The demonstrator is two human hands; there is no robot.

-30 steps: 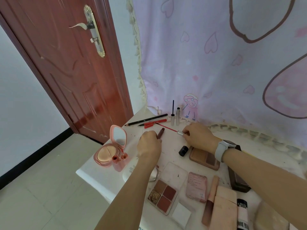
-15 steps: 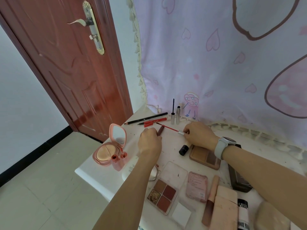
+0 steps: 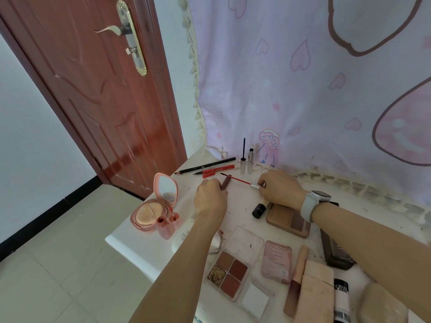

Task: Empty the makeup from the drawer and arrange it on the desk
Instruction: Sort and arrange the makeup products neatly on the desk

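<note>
Just in front of the mascara (image 3: pixel 250 161), our left hand (image 3: pixel 210 199) has brought the tube (image 3: pixel 225 182) up to the wand (image 3: pixel 240 181) pinched by our right hand (image 3: pixel 281 190), so we judge recapping comes next.

Curtain (image 3: pixel 303 89) pale pink, heart pattern; door (image 3: pixel 93 101) red-brown; compact (image 3: pixel 149 213) pink; pencil (image 3: pixel 205 166) black.

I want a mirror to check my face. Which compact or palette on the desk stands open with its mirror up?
The round pink cushion compact at the desk's left edge: its mirrored lid stands raised. The four-pan eyeshadow palette and brown contour palette lie flat, showing no mirror.
</note>
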